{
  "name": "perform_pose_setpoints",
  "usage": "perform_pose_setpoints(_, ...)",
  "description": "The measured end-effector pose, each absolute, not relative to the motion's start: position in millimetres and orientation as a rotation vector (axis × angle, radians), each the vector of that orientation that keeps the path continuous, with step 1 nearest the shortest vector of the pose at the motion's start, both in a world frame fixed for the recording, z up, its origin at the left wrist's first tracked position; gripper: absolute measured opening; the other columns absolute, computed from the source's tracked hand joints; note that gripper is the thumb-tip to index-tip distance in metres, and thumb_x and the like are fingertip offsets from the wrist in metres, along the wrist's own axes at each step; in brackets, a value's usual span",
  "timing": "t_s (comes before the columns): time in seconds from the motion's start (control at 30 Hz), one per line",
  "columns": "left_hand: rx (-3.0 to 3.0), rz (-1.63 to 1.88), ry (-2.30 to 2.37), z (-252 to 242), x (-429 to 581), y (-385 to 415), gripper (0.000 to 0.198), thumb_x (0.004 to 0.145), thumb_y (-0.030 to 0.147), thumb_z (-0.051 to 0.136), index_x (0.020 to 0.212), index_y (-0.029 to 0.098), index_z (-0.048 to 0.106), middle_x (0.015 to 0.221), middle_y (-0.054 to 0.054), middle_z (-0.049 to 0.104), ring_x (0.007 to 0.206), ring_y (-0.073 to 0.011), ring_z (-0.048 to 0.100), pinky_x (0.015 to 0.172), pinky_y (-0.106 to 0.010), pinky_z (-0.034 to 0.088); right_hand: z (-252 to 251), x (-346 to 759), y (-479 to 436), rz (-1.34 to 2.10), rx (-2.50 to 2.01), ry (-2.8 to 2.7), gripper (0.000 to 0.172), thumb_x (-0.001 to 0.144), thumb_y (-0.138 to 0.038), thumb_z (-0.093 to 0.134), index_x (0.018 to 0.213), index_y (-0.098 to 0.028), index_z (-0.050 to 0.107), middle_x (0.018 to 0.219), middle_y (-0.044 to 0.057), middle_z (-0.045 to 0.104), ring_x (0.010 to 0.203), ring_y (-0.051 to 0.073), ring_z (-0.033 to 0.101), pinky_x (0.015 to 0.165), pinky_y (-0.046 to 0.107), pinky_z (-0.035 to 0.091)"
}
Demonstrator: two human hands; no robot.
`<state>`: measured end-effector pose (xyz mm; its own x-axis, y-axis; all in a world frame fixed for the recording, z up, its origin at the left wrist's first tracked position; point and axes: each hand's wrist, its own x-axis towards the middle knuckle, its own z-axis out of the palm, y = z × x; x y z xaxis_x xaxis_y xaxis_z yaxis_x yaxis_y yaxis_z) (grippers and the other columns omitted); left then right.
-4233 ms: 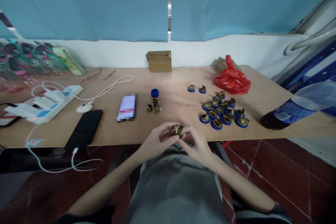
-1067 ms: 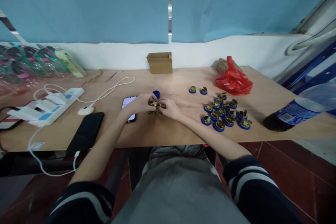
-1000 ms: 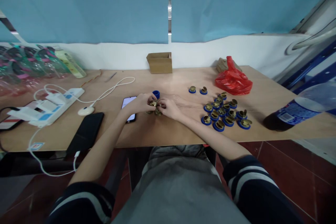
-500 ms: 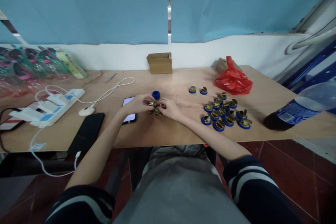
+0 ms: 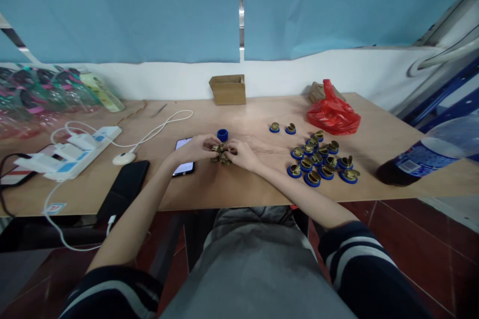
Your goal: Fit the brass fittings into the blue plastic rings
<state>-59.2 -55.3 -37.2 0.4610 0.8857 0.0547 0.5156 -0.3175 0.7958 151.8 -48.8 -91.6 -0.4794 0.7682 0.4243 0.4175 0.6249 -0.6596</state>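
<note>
Both my hands meet over a small heap of brass pieces [image 5: 220, 153] on the wooden table [image 5: 239, 184]. My left hand [image 5: 196, 148] pinches at the heap from the left, fingers curled. From the right, my right hand [image 5: 240, 153] pinches the same brass pieces. A loose blue cap [image 5: 222, 135] stands just behind the fingers. To the right lies a cluster of several blue caps with brass pieces set in them [image 5: 322, 162], and two more such caps [image 5: 281, 128] sit apart behind it.
A phone with a lit screen [image 5: 182, 157] lies under my left wrist, a black phone [image 5: 125, 187] left of it. A white power strip [image 5: 67, 152] with cables sits far left. A cardboard box [image 5: 227, 88], a red plastic bag [image 5: 332, 112] and a lying cola bottle [image 5: 422, 154] are nearby.
About four seconds ago both hands held a brass piece near the table's front edge; they have since reached forward to the brass heap. In the last second they barely moved.
</note>
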Motion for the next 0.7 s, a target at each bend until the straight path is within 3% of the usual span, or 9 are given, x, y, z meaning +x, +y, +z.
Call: perform_pose_setpoints(0.7, 2.148, 0.623, 1.266, -36.3, -55.8, -57.2, 0.038, 0.075, 0.036, 0.063, 0.107, 0.019, 0.072, 0.104, -0.007, 0.077, 0.098, -0.0270, 0.073, 0.091, -0.041, 0.059, -93.2, 151.1, -48.9, 0.603, -0.908, -2.135, 0.018, 0.086, -0.004, 0.063, 0.095, -0.016, 0.074, 0.106, 0.008, 0.071, 0.090, 0.017, 0.067, 0.080, 0.027, 0.051)
